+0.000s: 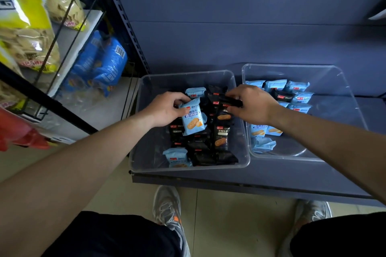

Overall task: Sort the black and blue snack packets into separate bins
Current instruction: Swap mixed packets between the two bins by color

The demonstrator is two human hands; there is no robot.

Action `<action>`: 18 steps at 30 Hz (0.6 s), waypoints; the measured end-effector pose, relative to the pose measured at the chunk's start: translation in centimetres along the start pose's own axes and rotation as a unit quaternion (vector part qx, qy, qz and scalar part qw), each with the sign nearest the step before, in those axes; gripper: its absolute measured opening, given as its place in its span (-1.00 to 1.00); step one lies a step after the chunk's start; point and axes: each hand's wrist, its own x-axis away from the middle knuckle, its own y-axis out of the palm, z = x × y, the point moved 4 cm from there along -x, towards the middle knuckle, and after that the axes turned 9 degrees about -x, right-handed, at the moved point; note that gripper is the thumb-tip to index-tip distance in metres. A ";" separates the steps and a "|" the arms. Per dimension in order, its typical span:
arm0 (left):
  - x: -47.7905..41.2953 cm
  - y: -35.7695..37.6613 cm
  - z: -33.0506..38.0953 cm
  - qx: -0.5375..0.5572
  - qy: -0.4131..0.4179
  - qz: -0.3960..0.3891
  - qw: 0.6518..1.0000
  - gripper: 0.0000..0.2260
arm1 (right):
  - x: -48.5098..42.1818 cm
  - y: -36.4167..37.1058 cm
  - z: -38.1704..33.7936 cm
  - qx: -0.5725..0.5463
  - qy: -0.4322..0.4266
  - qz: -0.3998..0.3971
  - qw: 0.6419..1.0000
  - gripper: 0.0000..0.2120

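Two clear plastic bins stand side by side on a dark shelf. The left bin (pixel 189 74) holds mostly black packets (pixel 221 137) with a few blue ones (pixel 176 155) mixed in. The right bin (pixel 342 81) holds several blue packets (pixel 297 86) and one black packet (pixel 283 95). My left hand (pixel 167 109) is over the left bin, shut on a blue packet (pixel 193 120) by its top edge. My right hand (pixel 253 103) reaches over the wall between the bins, pinching a black packet (pixel 231 102) above the left bin.
A wire rack (pixel 69 33) at the left holds large yellow and green snack bags, with blue bags (pixel 104 64) below it. The shelf's front edge (pixel 229 185) runs in front of the bins. My two shoes (pixel 167 208) stand on the beige floor under it.
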 end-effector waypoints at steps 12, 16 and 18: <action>-1.2 2.7 4.0 -0.248 0.020 0.094 0.964 -0.51 | 1.7 -3.5 0.4 -0.058 -0.002 0.065 0.996 -0.65; -1.6 6.4 7.2 -0.275 0.144 0.033 0.950 -0.68 | 3.1 -5.6 1.8 -0.094 0.001 0.115 0.989 -0.69; -1.8 8.2 7.0 -0.309 0.160 -0.020 0.937 -0.64 | 3.8 -5.8 2.7 -0.101 0.010 0.118 0.988 -0.69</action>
